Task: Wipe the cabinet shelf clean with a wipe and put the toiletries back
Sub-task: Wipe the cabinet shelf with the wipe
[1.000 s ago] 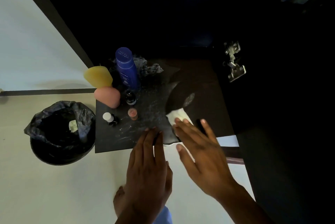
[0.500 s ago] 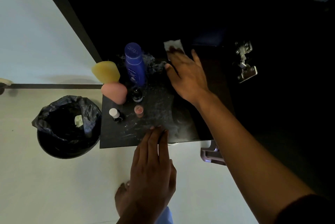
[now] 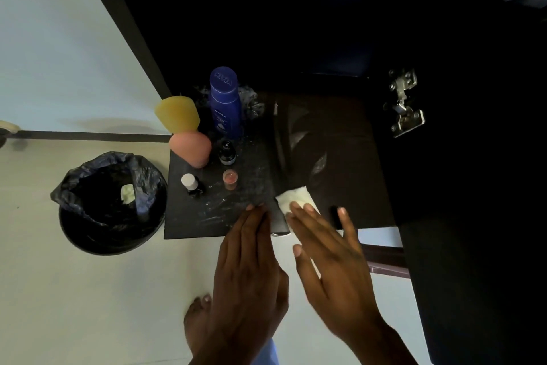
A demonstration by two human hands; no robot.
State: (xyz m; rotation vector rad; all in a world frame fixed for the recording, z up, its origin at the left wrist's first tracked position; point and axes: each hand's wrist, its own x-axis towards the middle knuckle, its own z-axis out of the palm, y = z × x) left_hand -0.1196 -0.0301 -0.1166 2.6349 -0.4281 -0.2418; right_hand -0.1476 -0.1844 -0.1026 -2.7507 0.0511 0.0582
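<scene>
On the dusty, matte black shelf [image 3: 340, 157], near its front edge, the right hand [image 3: 334, 270] presses flat fingers onto a crumpled white wipe [image 3: 291, 199]; the left hand [image 3: 248, 270] rests open, holding nothing, beside it.

shelf [image 3: 349, 157] dark, dusty | on it: blue bottle [image 3: 225, 104], two sponges, three small bottles, wipe [image 3: 291, 197]
</scene>
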